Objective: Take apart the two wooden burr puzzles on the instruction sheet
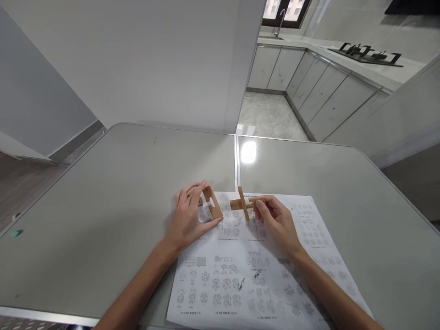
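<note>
My left hand (187,213) grips a small wooden box frame (213,204) with a cut-out slot in its near side. Part of the frame is hidden behind the fingers. To its right, my right hand (273,217) pinches the end of a cross-shaped wooden puzzle piece (243,204), made of joined bars with one bar standing crosswise. A gap separates the two wooden parts. Both hands are above the top edge of a large printed sheet (230,252) covered with rows of line diagrams.
A grey folding table (103,220) with a metal-edged seam bears the sheet. A small green object (16,233) lies at its left edge. Beyond are a white wall (165,64) and a kitchen counter with a gas stove (366,56).
</note>
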A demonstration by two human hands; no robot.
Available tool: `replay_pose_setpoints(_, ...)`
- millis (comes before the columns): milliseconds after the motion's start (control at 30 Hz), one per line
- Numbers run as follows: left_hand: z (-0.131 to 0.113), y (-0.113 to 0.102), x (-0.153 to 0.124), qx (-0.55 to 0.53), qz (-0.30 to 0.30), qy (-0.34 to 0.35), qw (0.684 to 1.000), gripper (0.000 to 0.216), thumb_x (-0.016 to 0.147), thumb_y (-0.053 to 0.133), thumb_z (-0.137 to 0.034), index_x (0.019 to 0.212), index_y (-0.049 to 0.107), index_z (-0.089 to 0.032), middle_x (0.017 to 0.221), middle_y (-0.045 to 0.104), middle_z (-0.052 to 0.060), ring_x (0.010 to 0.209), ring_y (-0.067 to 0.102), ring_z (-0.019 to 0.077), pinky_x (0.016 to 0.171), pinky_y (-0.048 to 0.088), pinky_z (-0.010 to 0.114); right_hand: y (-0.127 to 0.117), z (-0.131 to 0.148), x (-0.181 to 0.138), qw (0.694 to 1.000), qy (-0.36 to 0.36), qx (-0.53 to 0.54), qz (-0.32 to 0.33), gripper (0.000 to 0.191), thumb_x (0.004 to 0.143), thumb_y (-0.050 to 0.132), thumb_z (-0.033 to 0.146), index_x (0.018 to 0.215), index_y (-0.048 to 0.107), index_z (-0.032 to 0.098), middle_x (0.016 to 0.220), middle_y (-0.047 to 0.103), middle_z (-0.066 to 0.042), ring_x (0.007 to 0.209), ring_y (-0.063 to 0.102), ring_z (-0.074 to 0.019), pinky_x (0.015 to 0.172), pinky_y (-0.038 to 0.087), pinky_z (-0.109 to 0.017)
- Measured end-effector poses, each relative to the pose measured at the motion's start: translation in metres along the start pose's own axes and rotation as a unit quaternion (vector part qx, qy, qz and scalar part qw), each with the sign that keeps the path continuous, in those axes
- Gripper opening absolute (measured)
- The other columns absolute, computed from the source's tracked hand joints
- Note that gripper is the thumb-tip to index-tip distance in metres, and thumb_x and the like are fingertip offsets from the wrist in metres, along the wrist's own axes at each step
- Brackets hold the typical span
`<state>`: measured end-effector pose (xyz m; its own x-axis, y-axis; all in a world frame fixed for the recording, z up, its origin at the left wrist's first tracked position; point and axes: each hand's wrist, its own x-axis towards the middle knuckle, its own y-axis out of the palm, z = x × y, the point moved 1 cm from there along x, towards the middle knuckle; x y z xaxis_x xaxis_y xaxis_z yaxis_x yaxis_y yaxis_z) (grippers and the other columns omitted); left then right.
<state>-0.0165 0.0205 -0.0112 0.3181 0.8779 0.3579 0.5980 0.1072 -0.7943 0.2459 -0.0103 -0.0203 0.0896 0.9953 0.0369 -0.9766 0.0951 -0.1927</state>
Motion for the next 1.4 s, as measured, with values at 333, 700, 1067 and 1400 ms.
replay_pose_setpoints(333,-0.001,-0.002,0.003,0.047,0.04,0.09,0.994,0.098,0.086,0.084,-0.05,0.163,0.029,-0.026,0.155,0.057,0.017,0.148,0.042,0.0441,0.117,0.034,0.064,0.007,0.007,-0.003,0.994,0.051,0.08,0.055,0.034,0.103,0.065,0.052,0.091,0.068,0.021,0.07,0.062,0.001,0.06,0.054,-0.0145,0.059,0.047,-0.03)
replay_pose_setpoints(700,-0.027,0.004,-0.002,-0.089,0.014,0.167,0.982,0.098,0.081,0.088,-0.044,0.161,0.034,-0.029,0.144,0.065,0.013,0.137,0.059,0.0369,0.114,0.047,0.056,0.023,0.009,-0.013,0.967,0.076,0.174,0.169,0.035,0.102,0.066,0.053,0.09,0.061,0.022,0.07,0.066,0.001,0.055,0.056,-0.0135,0.057,0.047,-0.03)
replay_pose_setpoints(1067,-0.024,-0.008,0.007,-0.111,0.001,0.133,0.985,0.085,0.072,0.092,-0.044,0.146,0.052,-0.028,0.133,0.072,0.01,0.128,0.063,0.0368,0.108,0.05,0.055,0.008,0.013,-0.002,0.981,0.049,0.133,0.133,0.038,0.1,0.068,0.054,0.081,0.058,0.023,0.065,0.061,0.003,0.054,0.053,-0.014,0.058,0.046,-0.03)
replay_pose_setpoints(1400,-0.025,-0.008,0.009,-0.079,-0.011,0.116,0.99,0.081,0.068,0.091,-0.042,0.139,0.056,-0.027,0.128,0.073,0.01,0.12,0.064,0.0367,0.105,0.047,0.054,0.006,0.007,-0.001,0.985,0.038,0.134,0.099,0.035,0.102,0.067,0.05,0.081,0.059,0.023,0.066,0.059,0.003,0.057,0.051,-0.0149,0.061,0.044,-0.031)
